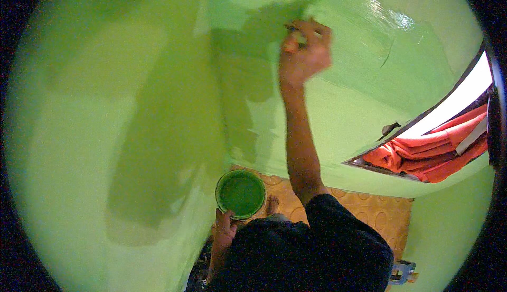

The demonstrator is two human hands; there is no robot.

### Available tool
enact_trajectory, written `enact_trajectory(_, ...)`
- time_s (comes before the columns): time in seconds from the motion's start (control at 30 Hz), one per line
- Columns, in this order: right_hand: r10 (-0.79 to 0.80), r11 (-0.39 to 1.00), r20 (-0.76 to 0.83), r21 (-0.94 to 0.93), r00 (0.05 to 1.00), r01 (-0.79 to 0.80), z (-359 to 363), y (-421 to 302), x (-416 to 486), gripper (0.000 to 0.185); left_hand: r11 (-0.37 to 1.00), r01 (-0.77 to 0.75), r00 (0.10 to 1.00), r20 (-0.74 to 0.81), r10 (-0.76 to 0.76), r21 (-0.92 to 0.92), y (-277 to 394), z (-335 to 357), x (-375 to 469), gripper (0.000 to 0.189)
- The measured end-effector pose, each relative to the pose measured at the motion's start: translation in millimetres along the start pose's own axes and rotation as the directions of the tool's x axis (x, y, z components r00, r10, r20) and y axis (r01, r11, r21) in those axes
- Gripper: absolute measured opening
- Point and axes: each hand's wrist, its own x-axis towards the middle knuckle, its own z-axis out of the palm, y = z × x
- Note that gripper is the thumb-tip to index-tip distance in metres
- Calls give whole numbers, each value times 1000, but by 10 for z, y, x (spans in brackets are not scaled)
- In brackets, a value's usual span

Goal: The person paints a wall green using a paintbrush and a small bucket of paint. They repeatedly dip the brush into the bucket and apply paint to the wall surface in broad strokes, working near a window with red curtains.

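Note:
My left hand (225, 224) grips the near rim of a round bucket (217, 197), its thumb over the edge. Green paint (241, 193) lies inside the bucket. Raised against the green wall (336, 105), my right hand (305, 52) is closed around what seems to be a paintbrush (313, 11). Blur and my fingers hide most of the brush, and its green end blends into the wall. Around that hand the upper wall carries a darker, wetter green coat, shiny at the upper right. Lower down the wall is paler.
A second green wall (79, 141) meets this one at a corner on the left, under my shadow. At right is a window opening (455, 101) with red cloth (427, 153). Orange patterned flooring (364, 208) lies below, with a blue object (403, 272) at lower right.

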Motion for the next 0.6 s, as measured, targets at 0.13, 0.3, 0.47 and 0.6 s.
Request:
enact_trajectory(0.13,5,983,187,182,982,-40,671,-520,-233,21,971,-91,996,22,88,220,-168,-110,-177,62)
enact_trajectory(0.3,110,845,69,519,992,-130,1191,-726,-429,18,941,174,970,-113,-214,-291,61,-186,-133,56)
enact_trajectory(0.47,283,483,291,780,914,-397,1230,-348,-273,8,507,463,720,-24,-693,-727,427,-258,56,55)
enact_trajectory(0.6,77,774,241,597,967,-211,722,-142,-61,7,985,92,990,-97,-107,-148,863,-491,157,59)
